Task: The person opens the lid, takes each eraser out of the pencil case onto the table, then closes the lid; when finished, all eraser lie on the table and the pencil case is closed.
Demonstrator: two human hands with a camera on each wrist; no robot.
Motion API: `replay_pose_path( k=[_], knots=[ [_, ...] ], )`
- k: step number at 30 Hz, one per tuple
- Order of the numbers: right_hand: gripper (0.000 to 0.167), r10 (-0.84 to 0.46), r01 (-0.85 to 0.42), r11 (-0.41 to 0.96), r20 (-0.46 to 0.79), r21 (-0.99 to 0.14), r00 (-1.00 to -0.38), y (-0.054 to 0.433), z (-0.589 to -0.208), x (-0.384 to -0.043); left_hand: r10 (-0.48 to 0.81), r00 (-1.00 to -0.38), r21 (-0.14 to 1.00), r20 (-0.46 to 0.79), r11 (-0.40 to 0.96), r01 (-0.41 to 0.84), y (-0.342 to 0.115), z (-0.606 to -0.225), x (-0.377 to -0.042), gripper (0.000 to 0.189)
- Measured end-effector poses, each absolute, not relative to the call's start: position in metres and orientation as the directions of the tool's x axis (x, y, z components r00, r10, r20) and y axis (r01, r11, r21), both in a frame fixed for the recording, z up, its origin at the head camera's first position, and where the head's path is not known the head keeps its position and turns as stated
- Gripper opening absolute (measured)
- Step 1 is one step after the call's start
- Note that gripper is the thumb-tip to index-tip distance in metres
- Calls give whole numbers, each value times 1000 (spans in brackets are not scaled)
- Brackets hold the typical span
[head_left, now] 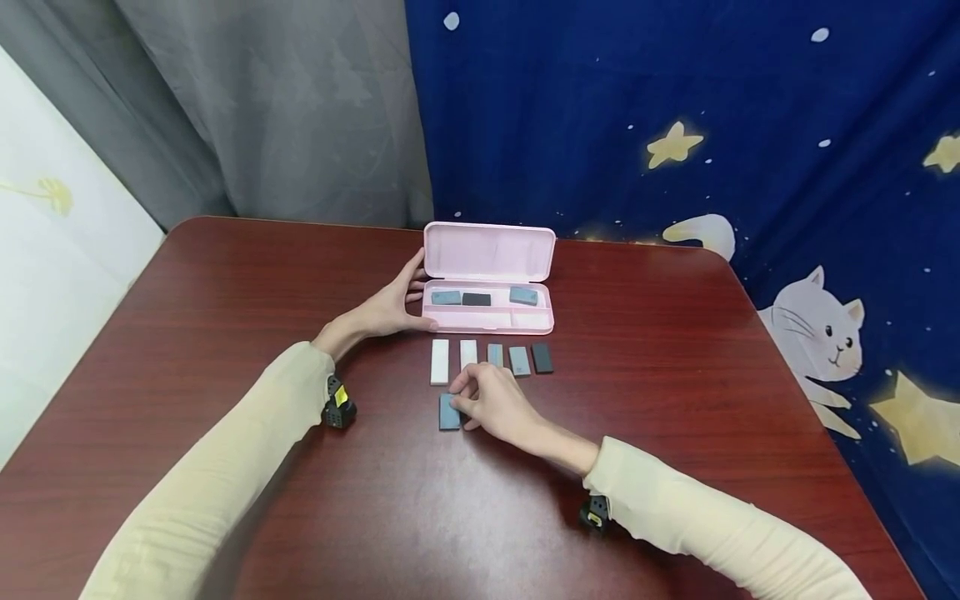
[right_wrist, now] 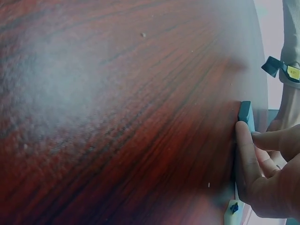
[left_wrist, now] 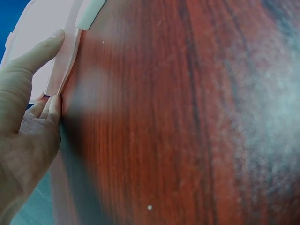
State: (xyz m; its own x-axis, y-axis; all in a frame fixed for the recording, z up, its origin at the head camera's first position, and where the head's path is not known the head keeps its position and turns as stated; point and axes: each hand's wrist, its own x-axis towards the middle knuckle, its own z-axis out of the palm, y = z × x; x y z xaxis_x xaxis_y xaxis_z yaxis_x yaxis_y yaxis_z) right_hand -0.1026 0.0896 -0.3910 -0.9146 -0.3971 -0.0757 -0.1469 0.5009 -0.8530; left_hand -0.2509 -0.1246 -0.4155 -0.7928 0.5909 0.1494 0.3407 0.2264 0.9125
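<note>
A pink pencil case (head_left: 487, 309) lies open on the table, its lid (head_left: 487, 252) raised at the back. My left hand (head_left: 386, 308) grips the case's left end, thumb at the front corner and fingers spread along the side. Two blue-grey blocks and a dark block (head_left: 477, 299) lie in the rear compartment. My right hand (head_left: 498, 404) pinches the right edge of a blue-grey rectangular block (head_left: 447, 412) on the table. In the right wrist view, fingertips touch the block (right_wrist: 245, 111), and the hand hides part of it.
Between the case and my right hand runs a row of several upright-set blocks: a white block (head_left: 439, 362) at left, blue-grey ones, and a black block (head_left: 542, 357) at right. The brown table (head_left: 315, 492) meets grey and blue curtains at its far edge.
</note>
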Motion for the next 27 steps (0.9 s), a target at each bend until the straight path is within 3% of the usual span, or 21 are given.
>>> replay_pose_path(
  k=[8,15,27],
  knots=[
    [9,-401,-120,456,-83,-882,-912,92,-393,-104,588,-795,917,149,218,333,-125,-415,-250,117],
    [8,-381,26,368,-177,-929,-907,97,-380,-111,594,-789,916,159,209,342,-125,-415,-250,116],
    [17,-364,27,334,-155,-942,-918,111,-358,-168,586,-793,910,166,220,352,-125,-418,-251,117]
  ],
)
